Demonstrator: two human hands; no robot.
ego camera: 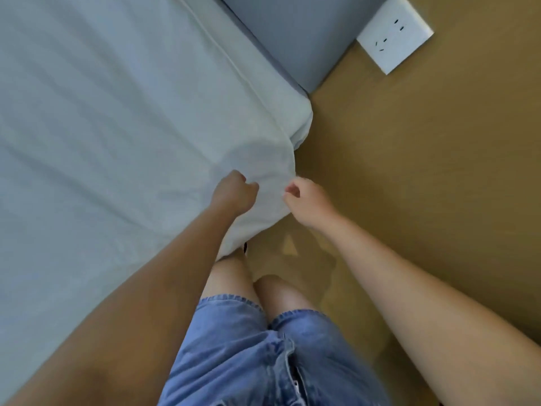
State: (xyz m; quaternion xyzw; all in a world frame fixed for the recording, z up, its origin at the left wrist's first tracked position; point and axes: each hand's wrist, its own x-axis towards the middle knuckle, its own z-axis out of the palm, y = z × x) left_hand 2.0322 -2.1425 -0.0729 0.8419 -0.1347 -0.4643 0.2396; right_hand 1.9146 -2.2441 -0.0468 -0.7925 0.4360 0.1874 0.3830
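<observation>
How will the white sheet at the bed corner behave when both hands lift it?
Probably floppy: the white sheet creases and hangs in soft folds where the left hand and right hand grip it. Likely light, since small holds already bunch it. It should sag between the hands rather than hold shape.

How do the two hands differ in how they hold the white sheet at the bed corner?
The left hand is a closed fist bunching the sheet, knuckles up; the right hand pinches the sheet's hanging edge, curled fingertips showing. The left hand lies over the sheet, the right hand over the tan floor. The left hand looks shaded, the right hand brighter. Both grip the same sheet near the corner.
</observation>
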